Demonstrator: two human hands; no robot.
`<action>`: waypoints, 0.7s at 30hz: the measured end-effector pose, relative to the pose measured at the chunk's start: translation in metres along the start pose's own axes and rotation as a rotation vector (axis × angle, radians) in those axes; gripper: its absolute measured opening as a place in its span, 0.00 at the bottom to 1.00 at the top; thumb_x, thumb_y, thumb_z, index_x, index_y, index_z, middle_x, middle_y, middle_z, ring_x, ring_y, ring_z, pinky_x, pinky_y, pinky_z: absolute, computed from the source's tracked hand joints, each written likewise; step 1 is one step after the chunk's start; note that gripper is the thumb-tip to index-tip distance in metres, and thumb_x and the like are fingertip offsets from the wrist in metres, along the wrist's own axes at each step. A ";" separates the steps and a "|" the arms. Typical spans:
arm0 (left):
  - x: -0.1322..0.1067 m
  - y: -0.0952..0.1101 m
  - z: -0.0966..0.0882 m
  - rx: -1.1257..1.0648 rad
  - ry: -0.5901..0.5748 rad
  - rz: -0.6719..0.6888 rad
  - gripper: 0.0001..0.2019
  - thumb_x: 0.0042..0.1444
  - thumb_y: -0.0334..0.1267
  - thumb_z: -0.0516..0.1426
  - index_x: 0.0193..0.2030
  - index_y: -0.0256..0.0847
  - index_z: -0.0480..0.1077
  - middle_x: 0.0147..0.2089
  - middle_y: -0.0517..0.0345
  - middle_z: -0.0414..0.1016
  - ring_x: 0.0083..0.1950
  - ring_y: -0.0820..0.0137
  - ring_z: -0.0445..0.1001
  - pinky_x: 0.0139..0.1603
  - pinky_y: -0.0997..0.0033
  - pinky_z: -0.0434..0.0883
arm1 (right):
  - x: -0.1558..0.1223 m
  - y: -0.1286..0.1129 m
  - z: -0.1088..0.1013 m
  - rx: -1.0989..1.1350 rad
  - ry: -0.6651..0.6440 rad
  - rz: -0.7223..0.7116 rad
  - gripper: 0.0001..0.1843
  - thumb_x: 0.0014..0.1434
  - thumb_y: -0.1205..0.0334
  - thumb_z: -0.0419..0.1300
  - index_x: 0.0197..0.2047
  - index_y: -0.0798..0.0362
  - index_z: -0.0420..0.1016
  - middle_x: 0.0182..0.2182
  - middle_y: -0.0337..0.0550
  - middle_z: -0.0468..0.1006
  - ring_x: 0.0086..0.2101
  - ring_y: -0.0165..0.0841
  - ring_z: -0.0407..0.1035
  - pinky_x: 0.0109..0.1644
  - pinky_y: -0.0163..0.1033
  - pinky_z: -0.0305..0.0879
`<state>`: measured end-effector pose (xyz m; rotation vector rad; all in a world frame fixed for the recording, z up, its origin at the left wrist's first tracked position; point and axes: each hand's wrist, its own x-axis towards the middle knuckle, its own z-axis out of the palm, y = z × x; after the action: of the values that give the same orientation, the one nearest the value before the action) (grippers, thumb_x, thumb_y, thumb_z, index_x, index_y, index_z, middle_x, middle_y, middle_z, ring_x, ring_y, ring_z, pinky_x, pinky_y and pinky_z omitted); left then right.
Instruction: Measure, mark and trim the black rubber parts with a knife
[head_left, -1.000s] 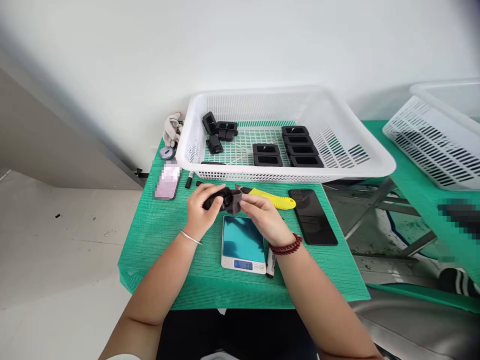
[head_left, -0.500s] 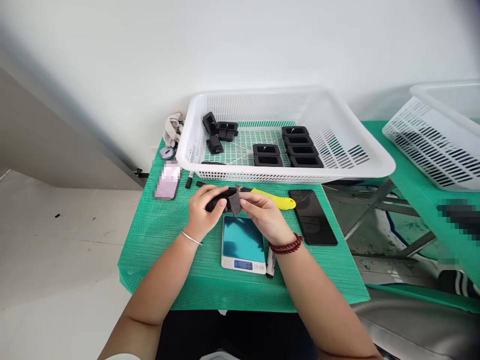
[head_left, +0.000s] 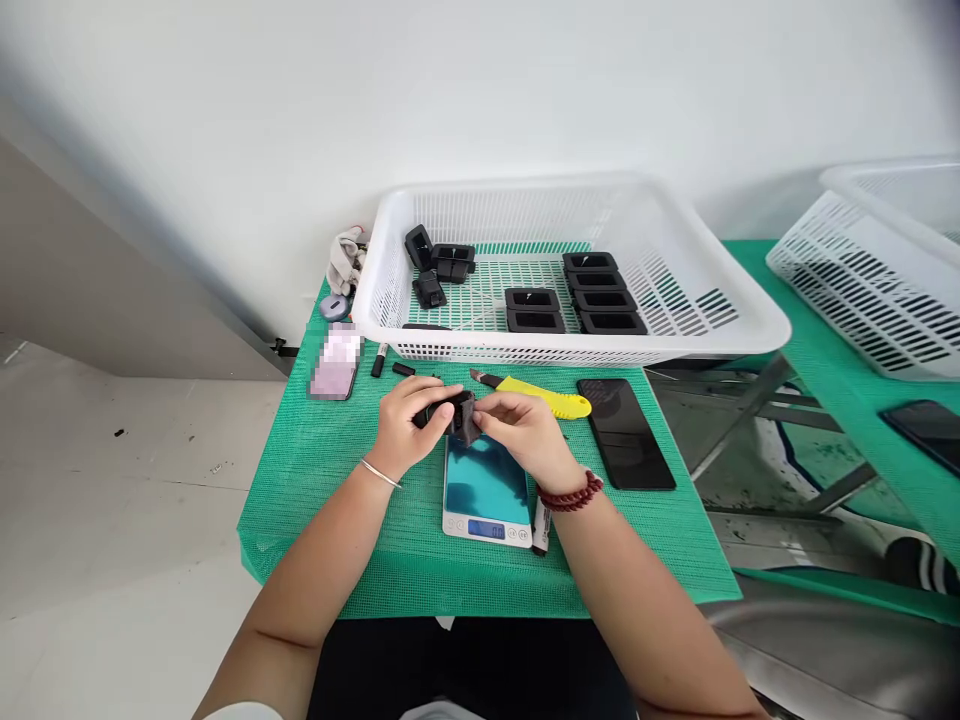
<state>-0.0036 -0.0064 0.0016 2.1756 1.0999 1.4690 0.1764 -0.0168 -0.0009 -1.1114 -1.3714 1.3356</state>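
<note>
My left hand (head_left: pixel 406 425) is closed around a small black block-shaped part (head_left: pixel 459 402), fingers over its top and thumb against its near side. The fingers of my right hand (head_left: pixel 529 438) pinch a dark grey flap (head_left: pixel 469 422) at the part's right end; whether the flap is cloth or foam I cannot tell. Both hands are above the far edge of a digital scale (head_left: pixel 487 478), whose display appears to read zero. Just beyond my right hand lies a yellow utility knife (head_left: pixel 546 396) with its blade out. A marker (head_left: pixel 541 525) lies against the scale's right side.
A white plastic basket (head_left: pixel 525 350) at the back holds several black hollow parts (head_left: pixel 604 300). A dark phone (head_left: pixel 628 435) lies at right, another phone (head_left: pixel 335 365) at left. Near the basket are a marker (head_left: pixel 379 360), a glove (head_left: pixel 345 260) and a round grey object (head_left: pixel 334 307). Another basket (head_left: pixel 862 270) stands right.
Both hands have shifted slightly toward me with the black part, and the flap has turned a little. The knife's blade now shows clear of the hands.
</note>
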 end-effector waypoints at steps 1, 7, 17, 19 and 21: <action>0.000 0.000 0.000 0.005 -0.003 0.006 0.12 0.60 0.42 0.54 0.43 0.41 0.77 0.38 0.53 0.78 0.41 0.69 0.75 0.44 0.65 0.74 | -0.001 0.000 0.001 -0.019 0.014 -0.013 0.10 0.51 0.53 0.64 0.30 0.52 0.77 0.27 0.41 0.80 0.28 0.33 0.73 0.34 0.40 0.72; 0.001 0.002 -0.001 0.056 -0.015 0.011 0.13 0.60 0.43 0.55 0.44 0.42 0.77 0.39 0.53 0.78 0.40 0.69 0.75 0.44 0.65 0.74 | -0.006 -0.005 0.007 -0.189 0.136 -0.099 0.07 0.53 0.58 0.60 0.28 0.51 0.75 0.25 0.40 0.79 0.27 0.33 0.72 0.34 0.40 0.71; 0.002 0.006 0.001 0.029 0.066 -0.106 0.13 0.60 0.43 0.54 0.44 0.40 0.77 0.40 0.52 0.78 0.42 0.68 0.76 0.44 0.65 0.73 | -0.008 -0.007 0.013 -0.147 0.344 -0.098 0.08 0.55 0.56 0.61 0.33 0.51 0.77 0.29 0.42 0.80 0.30 0.34 0.73 0.38 0.42 0.72; 0.002 0.006 0.002 0.034 0.117 -0.157 0.13 0.61 0.44 0.54 0.43 0.41 0.77 0.40 0.53 0.78 0.42 0.68 0.76 0.45 0.65 0.73 | -0.005 -0.005 0.009 0.006 0.373 -0.033 0.10 0.54 0.53 0.62 0.32 0.51 0.77 0.29 0.42 0.80 0.31 0.34 0.73 0.38 0.42 0.72; 0.002 0.005 0.001 0.027 0.142 -0.181 0.14 0.62 0.45 0.53 0.43 0.41 0.77 0.40 0.53 0.78 0.41 0.68 0.76 0.44 0.65 0.73 | -0.001 -0.004 0.005 0.156 0.337 0.023 0.12 0.53 0.51 0.63 0.31 0.51 0.77 0.29 0.42 0.79 0.31 0.33 0.72 0.38 0.42 0.72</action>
<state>0.0002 -0.0084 0.0052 1.9546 1.3328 1.5539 0.1715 -0.0190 0.0026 -1.1854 -0.9953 1.1853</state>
